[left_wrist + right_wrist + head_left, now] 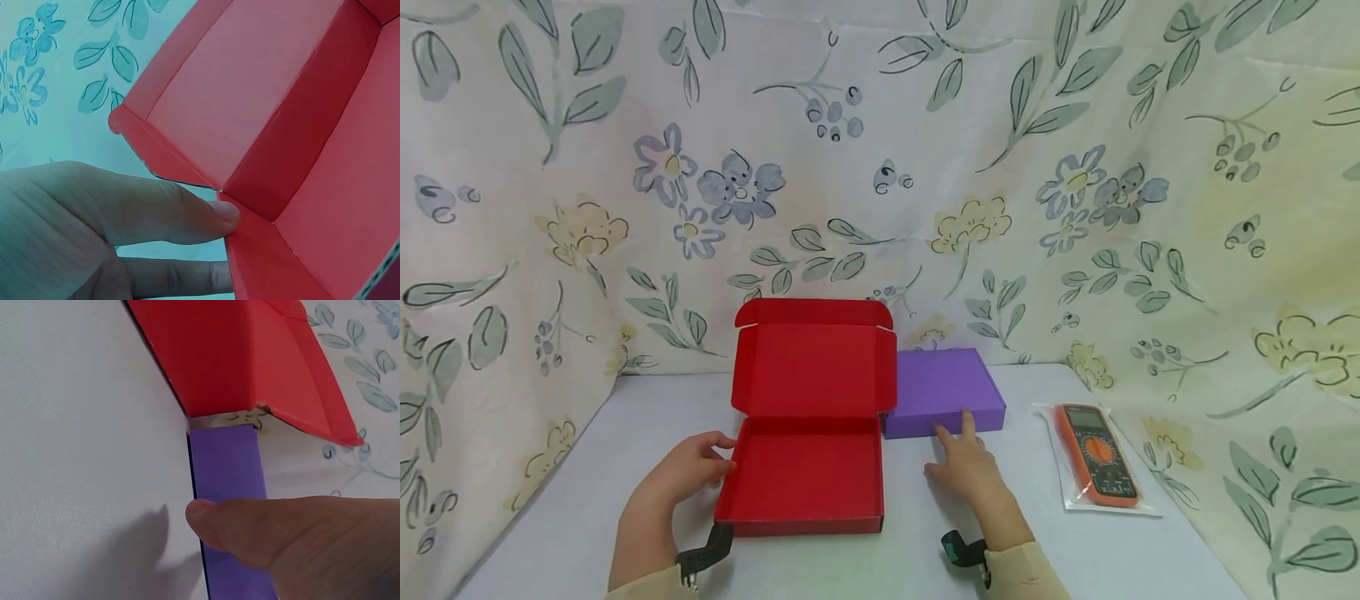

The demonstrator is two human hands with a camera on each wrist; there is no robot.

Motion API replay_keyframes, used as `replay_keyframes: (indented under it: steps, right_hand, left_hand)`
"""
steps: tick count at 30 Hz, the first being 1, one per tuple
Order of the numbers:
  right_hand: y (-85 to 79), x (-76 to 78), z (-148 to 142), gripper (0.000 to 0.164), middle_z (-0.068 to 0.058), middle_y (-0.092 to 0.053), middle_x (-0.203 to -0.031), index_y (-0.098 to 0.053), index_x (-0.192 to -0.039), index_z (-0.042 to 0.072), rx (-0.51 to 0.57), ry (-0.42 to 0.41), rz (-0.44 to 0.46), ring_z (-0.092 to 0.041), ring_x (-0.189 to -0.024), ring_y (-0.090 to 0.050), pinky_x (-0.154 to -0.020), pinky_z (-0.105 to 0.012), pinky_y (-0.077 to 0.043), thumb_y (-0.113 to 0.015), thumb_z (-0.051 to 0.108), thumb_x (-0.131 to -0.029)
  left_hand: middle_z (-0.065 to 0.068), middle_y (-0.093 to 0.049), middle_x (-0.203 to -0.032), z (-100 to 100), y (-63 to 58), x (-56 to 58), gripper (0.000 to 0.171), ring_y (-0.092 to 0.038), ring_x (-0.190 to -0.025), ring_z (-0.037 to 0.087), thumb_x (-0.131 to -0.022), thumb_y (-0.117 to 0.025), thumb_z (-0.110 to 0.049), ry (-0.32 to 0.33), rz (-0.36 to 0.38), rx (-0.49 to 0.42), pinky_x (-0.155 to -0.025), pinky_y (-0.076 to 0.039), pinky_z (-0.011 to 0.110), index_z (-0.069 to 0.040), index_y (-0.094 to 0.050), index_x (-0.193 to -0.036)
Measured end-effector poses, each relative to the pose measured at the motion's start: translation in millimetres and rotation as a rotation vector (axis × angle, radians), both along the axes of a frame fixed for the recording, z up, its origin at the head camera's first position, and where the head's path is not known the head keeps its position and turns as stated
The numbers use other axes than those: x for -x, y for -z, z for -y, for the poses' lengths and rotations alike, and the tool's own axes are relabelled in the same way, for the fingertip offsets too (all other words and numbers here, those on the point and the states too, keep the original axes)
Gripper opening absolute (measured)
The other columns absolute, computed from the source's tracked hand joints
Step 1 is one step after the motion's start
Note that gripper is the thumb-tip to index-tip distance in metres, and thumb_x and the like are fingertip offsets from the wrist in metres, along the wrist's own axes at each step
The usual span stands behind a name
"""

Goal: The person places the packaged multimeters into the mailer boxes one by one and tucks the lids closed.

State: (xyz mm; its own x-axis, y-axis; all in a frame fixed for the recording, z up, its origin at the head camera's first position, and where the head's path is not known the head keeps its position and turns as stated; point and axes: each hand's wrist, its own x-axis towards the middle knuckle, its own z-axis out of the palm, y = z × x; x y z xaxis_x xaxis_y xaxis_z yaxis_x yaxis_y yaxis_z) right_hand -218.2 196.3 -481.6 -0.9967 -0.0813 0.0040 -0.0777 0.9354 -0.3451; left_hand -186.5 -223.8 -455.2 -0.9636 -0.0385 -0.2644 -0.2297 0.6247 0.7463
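Observation:
A red cardboard box lies on the white table, its lid raised and leaning back, with nothing inside. My left hand is at the box's left side. In the left wrist view its thumb touches the top of the red side wall, with another finger at the outer face. My right hand reaches to a closed purple box behind and right of the red one. One finger touches its top front edge. In the right wrist view a digit overlaps the purple front face.
To the right, an orange and black multimeter lies in a clear plastic bag. Floral cloth hangs behind the table and along both sides. The red lid stands close to the purple box's left end.

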Motion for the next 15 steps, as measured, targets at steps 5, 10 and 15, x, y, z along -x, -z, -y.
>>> replay_keyframes:
  steps: [5, 10, 15]
  right_hand:
    - [-1.1, -0.1, -2.2, 0.069, -0.031, -0.013, -0.164, -0.057, -0.145, 0.007, -0.018, 0.002, 0.02, -0.054, -0.129, -0.048, -0.094, -0.068, -0.049, -0.082, 0.033, -0.087]
    - [-4.5, -1.4, -5.4, 0.067, -0.031, -0.015, -0.163, -0.058, -0.144, 0.006, 0.006, 0.009, 0.029, -0.054, -0.131, -0.046, -0.095, -0.068, -0.047, -0.081, 0.032, -0.087]
    - [-9.2, -3.3, -10.0, 0.068, -0.033, -0.014, -0.163, -0.056, -0.146, 0.004, 0.027, 0.018, 0.046, -0.056, -0.132, -0.043, -0.096, -0.07, -0.045, -0.079, 0.032, -0.089]
  left_hand:
    - [0.01, -0.066, -0.107, -0.9, -1.0, -0.1, 0.052, -0.061, -0.091, 0.027, -0.088, -0.078, -0.02, 0.001, 0.005, 0.001, -0.079, -0.057, 0.05, -0.004, -0.059, -0.133]
    - [0.01, -0.066, -0.105, -2.3, -2.6, -0.5, 0.05, -0.061, -0.091, 0.027, -0.087, -0.078, -0.019, 0.006, 0.008, 0.0, -0.079, -0.057, 0.05, -0.004, -0.06, -0.131]
    - [0.009, -0.067, -0.105, -3.1, -3.3, -0.6, 0.051, -0.061, -0.091, 0.028, -0.085, -0.08, -0.018, 0.011, 0.008, 0.0, -0.079, -0.058, 0.05, -0.004, -0.06, -0.13]
